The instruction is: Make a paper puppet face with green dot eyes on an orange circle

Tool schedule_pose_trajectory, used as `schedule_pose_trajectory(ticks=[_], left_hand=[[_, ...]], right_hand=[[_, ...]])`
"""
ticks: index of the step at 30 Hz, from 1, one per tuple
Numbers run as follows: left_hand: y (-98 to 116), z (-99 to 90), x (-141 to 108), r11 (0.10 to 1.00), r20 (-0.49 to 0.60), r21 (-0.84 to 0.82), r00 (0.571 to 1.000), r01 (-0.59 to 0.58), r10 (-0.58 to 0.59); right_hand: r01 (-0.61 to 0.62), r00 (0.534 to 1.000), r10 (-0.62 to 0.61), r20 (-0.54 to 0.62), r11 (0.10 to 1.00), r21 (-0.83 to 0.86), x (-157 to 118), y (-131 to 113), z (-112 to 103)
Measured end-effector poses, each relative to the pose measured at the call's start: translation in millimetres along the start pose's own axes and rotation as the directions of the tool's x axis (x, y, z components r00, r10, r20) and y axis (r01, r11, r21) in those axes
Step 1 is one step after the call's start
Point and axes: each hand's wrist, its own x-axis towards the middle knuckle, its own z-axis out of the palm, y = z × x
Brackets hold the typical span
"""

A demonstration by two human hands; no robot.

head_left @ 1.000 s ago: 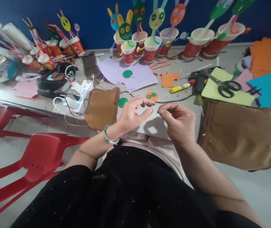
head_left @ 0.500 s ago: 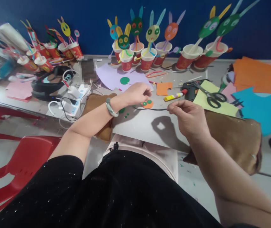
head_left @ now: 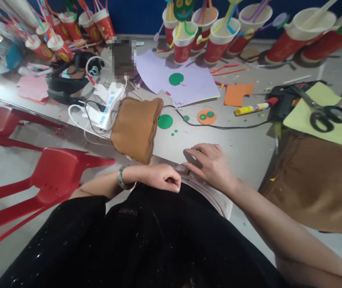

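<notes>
My left hand is curled into a loose fist in front of the black shirt, with nothing visible inside its hollow. Close to the table's front edge, my right hand has its fingers stretched out and thumb apart, holding nothing. Beyond the hands lies an orange paper disc with two small green circles on it. To its left are a larger green paper circle and several tiny green dots. A black cable runs along the near side of the orange disc.
A tan cushion sits on the left, beside a white power strip. Purple paper, an orange scrap, a yellow marker and black-handled scissors lie farther back. Red cups line the wall; a brown cushion is at right.
Both hands have drawn back toward the body, away from the orange disc and cable. My right hand has opened from a pinch. The view has tilted down and come closer to the table.
</notes>
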Motion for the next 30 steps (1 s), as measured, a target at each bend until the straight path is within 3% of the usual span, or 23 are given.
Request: schedule_pose_trajectory(ticks=[3, 6, 7, 16, 19, 26, 30], left_hand=[[-38, 23.0, 17, 0.947, -0.190, -0.302, 0.967, 0.105, -0.168], [-55, 35.2, 32, 0.740, -0.278, -0.671, 0.913, 0.036, -0.297], [-56, 37.2, 35, 0.702, -0.285, -0.712, 0.909, 0.012, -0.305], [-53, 38.5, 38, 0.496, -0.214, -0.868, 0.931, -0.042, -0.296], [-51, 40.2, 39, 0.480, -0.198, -0.877, 0.938, -0.041, -0.283], [-41, 40.7, 37, 0.449, -0.176, -0.892, 0.953, -0.049, -0.245], [-38, 40.1, 36, 0.457, -0.172, -0.888, 0.960, -0.055, -0.219]], right_hand=[[0.023, 0.999, -0.018, 0.037, 0.989, -0.148, -1, -3, 6], [0.038, 0.998, -0.026, 0.052, 0.971, -0.235, -1, -9, 7], [0.044, 0.998, -0.032, 0.053, 0.967, -0.253, -1, -11, 7], [0.075, 0.996, -0.088, -0.035, 0.959, -0.274, -22, -15, 10], [0.088, 0.991, -0.108, -0.085, 0.973, -0.212, -31, -14, 13], [0.006, 0.984, -0.026, -0.174, 0.994, -0.113, -44, -10, 29], [-0.050, 0.990, 0.044, -0.133, 0.998, -0.036, -48, -6, 36]])
